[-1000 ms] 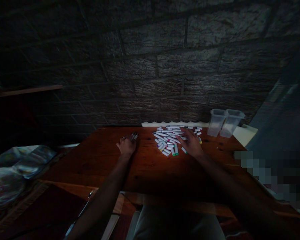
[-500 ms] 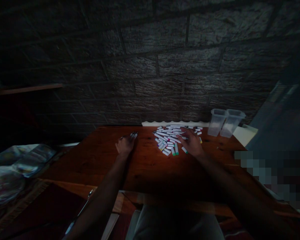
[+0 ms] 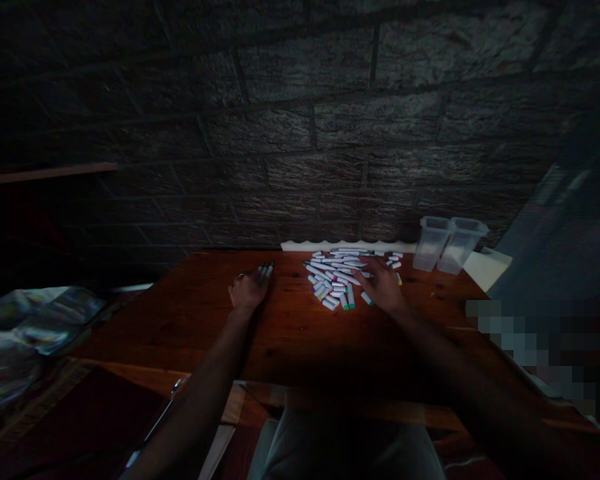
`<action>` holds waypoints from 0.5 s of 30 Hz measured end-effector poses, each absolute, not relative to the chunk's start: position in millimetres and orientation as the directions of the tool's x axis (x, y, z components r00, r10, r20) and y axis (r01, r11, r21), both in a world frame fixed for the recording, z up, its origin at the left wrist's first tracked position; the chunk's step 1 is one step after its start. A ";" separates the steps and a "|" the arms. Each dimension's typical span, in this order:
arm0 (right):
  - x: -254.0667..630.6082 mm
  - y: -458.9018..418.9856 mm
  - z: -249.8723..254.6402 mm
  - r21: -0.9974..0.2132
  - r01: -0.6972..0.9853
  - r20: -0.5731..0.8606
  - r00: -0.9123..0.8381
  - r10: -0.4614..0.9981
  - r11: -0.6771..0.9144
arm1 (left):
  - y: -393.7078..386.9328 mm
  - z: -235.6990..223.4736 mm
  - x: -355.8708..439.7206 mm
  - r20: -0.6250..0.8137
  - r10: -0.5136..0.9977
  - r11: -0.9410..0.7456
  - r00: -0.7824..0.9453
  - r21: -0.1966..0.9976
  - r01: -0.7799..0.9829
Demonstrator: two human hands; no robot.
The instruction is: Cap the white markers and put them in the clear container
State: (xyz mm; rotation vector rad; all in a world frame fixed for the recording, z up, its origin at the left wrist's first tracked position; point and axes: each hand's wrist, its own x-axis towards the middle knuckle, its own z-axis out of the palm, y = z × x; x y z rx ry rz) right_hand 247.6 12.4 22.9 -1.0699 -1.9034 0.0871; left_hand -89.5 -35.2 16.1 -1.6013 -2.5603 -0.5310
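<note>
My left hand (image 3: 249, 289) rests low over the left part of the table, closed around several markers (image 3: 265, 269) whose dark ends stick out past its fingers. To its right lies a loose pile of white markers (image 3: 322, 268) mixed with short caps in several colours. Over the right side of that pile is my right hand (image 3: 383, 285), thumb and fingers apart, its tips among the markers. Whether the fingertips touch one is too dark to tell. A short green-ended cap (image 3: 367, 298) lies just below the right hand.
Two clear plastic containers (image 3: 431, 247) stand side by side at the back right of the wooden table (image 3: 180, 320), near a pale sheet (image 3: 487, 268). A white wavy-edged strip (image 3: 300, 247) runs along the brick wall. Plastic bags (image 3: 55, 320) lie off to the left.
My left hand has shifted slightly left and turned a little, still with the markers in it. My right hand has stayed at the pile. The view has tilted slightly.
</note>
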 end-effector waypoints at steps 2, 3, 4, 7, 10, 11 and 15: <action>248.4 14.4 20.9 -0.425 0.674 0.668 -0.217 0.712 0.604 | -35.5 16.3 -90.1 0.238 0.861 0.396 -0.450 0.242 0.886; 249.0 15.8 19.7 -0.418 0.689 0.659 -0.218 0.720 0.592 | -35.6 16.5 -90.2 0.240 0.860 0.397 -0.450 0.239 0.886; 249.7 17.2 18.4 -0.417 0.702 0.647 -0.217 0.731 0.578 | -35.6 16.7 -90.1 0.243 0.859 0.397 -0.450 0.238 0.886; 251.6 21.1 14.9 -0.423 0.726 0.609 -0.215 0.764 0.542 | -35.2 16.7 -89.5 0.254 0.862 0.386 -0.439 0.235 0.892; 252.7 23.3 12.8 -0.416 0.741 0.592 -0.219 0.776 0.527 | -33.8 15.1 -89.0 0.269 0.867 0.363 -0.419 0.235 0.902; 252.7 23.6 12.4 -0.414 0.747 0.591 -0.215 0.778 0.521 | -33.1 14.3 -88.9 0.275 0.869 0.354 -0.412 0.236 0.905; 252.5 24.0 11.7 -0.402 0.774 0.557 -0.217 0.802 0.489 | -30.8 11.4 -89.4 0.287 0.880 0.317 -0.379 0.240 0.917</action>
